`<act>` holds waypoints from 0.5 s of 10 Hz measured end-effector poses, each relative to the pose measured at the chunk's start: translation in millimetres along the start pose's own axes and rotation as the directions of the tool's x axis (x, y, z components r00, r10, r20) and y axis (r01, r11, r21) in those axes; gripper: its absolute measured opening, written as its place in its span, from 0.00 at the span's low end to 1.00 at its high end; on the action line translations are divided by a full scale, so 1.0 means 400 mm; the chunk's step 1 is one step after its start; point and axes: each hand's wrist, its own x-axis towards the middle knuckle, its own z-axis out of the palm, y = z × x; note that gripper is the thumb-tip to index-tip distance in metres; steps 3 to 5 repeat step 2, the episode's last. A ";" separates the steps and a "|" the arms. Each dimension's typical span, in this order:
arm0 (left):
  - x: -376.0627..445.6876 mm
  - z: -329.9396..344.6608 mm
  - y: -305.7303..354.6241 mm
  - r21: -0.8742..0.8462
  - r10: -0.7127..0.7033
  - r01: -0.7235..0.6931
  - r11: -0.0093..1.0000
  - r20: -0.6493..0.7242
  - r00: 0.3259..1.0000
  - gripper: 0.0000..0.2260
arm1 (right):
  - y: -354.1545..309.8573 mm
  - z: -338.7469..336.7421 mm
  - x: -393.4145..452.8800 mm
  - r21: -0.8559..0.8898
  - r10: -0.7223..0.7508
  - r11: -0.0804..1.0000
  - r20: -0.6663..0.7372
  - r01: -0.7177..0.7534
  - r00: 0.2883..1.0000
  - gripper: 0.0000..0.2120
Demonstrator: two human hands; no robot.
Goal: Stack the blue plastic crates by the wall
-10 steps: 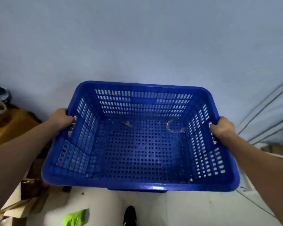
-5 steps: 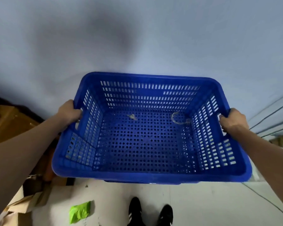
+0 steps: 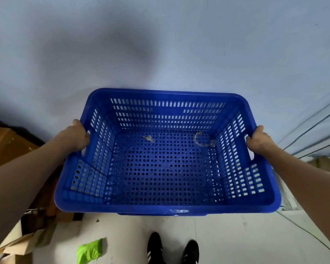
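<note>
A: Where is the blue crate (image 3: 166, 168) right now?

B: Held up off the floor (image 3: 227, 239), in front of the pale blue wall (image 3: 160, 44), its open top facing the camera. Its far rim lies toward the wall, its near rim hangs above the person's two black shoes (image 3: 172, 248). Whether the far rim touches the wall I cannot tell.

A: And the hands?

B: The left hand (image 3: 73, 137) is closed around the crate's left rim at the handle slot, thumb on top of the rim. The right hand (image 3: 257, 140) grips the right rim the same way, at the slot on that side. Both arms are stretched forward.

A: Anything inside the crate?

B: Two small scraps on its perforated bottom, toward the far side: a pale bit (image 3: 148, 138) left of the middle, and a curved clear strip (image 3: 202, 141) near the far right corner. What they are I cannot make out.

A: Around the crate?

B: Left of it, brown cardboard (image 3: 6, 147), and more cardboard pieces (image 3: 21, 244) on the floor below its left corner. A crumpled green scrap (image 3: 89, 251) lies on the floor below the crate, left of the shoes. Thin cables (image 3: 312, 122) run along the wall to the crate's right.
</note>
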 end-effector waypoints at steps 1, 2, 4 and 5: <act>-0.001 -0.089 0.025 0.457 0.014 -0.031 0.889 0.041 0.999 0.28 | -0.048 -0.052 -0.039 -0.132 -0.043 0.991 -0.049 0.036 0.998 0.26; -0.022 -0.190 0.102 0.460 0.150 -0.131 0.878 -0.005 0.989 0.23 | -0.137 -0.121 -0.108 -0.129 -0.237 0.967 -0.131 0.221 0.963 0.25; -0.022 -0.190 0.102 0.460 0.150 -0.131 0.878 -0.005 0.989 0.23 | -0.137 -0.121 -0.108 -0.129 -0.237 0.967 -0.131 0.221 0.963 0.25; -0.022 -0.190 0.102 0.460 0.150 -0.131 0.878 -0.005 0.989 0.23 | -0.137 -0.121 -0.108 -0.129 -0.237 0.967 -0.131 0.221 0.963 0.25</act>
